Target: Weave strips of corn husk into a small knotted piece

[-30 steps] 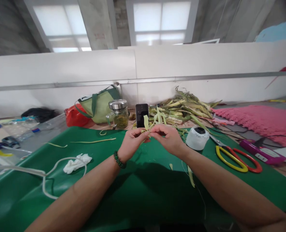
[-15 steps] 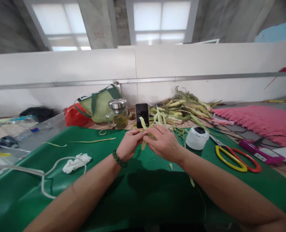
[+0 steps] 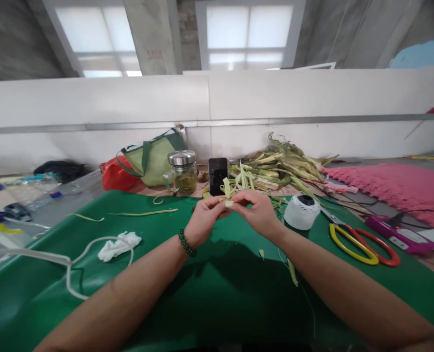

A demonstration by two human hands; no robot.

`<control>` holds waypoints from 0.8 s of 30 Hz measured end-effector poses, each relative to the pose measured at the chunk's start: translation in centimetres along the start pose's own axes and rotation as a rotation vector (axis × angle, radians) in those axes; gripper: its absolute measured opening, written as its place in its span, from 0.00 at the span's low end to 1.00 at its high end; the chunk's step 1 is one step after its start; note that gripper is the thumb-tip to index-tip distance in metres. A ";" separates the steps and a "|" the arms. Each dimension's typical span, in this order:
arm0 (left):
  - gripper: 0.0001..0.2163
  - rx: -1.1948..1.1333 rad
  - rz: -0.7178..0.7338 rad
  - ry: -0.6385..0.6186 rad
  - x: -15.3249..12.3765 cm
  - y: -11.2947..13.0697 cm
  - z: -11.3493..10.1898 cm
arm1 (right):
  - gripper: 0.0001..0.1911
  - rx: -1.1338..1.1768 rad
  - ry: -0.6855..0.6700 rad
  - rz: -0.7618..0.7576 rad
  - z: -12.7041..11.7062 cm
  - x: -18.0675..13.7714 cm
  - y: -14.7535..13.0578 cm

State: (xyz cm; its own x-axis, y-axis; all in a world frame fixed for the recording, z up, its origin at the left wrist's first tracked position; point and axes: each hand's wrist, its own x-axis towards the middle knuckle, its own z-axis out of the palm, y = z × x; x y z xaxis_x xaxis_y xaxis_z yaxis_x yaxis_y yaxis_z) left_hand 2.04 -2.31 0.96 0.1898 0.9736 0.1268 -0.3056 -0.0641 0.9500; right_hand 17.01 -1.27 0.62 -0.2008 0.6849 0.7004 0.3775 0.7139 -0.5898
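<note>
Over the green mat (image 3: pixel 202 293), my left hand (image 3: pixel 204 219) and my right hand (image 3: pixel 257 210) meet, both pinching a pale green leaf strip (image 3: pixel 227 193) between thumb and fingers. The strip's end sticks up between the fingertips. A dark green bead bracelet (image 3: pixel 185 243) circles my left wrist. Behind my hands lies a pile of green and yellow leaves (image 3: pixel 275 168).
A white thread spool (image 3: pixel 301 211) and yellow-and-red scissors (image 3: pixel 363 240) lie to the right. A phone (image 3: pixel 217 175), a glass jar (image 3: pixel 182 172), a green bag (image 3: pixel 150 156) and pink knitted fabric (image 3: pixel 393 178) stand behind. A white cord and a tissue (image 3: pixel 117 245) lie left.
My hands have risen slightly and spread a little; the strip was turned down between them half a second ago and now stands short and upright at the fingertips.
</note>
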 end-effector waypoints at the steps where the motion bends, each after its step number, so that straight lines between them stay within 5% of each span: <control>1: 0.13 -0.015 0.012 -0.016 -0.1 0.0 0.1 | 0.08 0.044 0.002 0.053 -0.1 0.1 0.0; 9: 0.10 0.138 0.196 -0.025 -0.3 -0.2 0.4 | 0.09 0.169 -0.003 0.211 -0.2 0.5 -0.4; 14: 0.12 0.120 0.187 -0.083 0.1 -0.5 0.2 | 0.13 0.215 -0.015 0.243 -0.1 0.5 -0.1; 24: 0.12 -0.007 0.103 0.065 0.6 -0.4 -0.4 | 0.04 0.058 -0.012 0.086 -0.3 0.2 -0.6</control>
State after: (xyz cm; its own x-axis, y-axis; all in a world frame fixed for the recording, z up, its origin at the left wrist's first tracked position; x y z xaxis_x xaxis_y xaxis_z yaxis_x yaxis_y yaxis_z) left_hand 1.92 -1.58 0.52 0.0964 0.9740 0.2049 -0.3266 -0.1635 0.9309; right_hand 17.03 -1.61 1.22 -0.1810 0.7457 0.6412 0.3412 0.6591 -0.6702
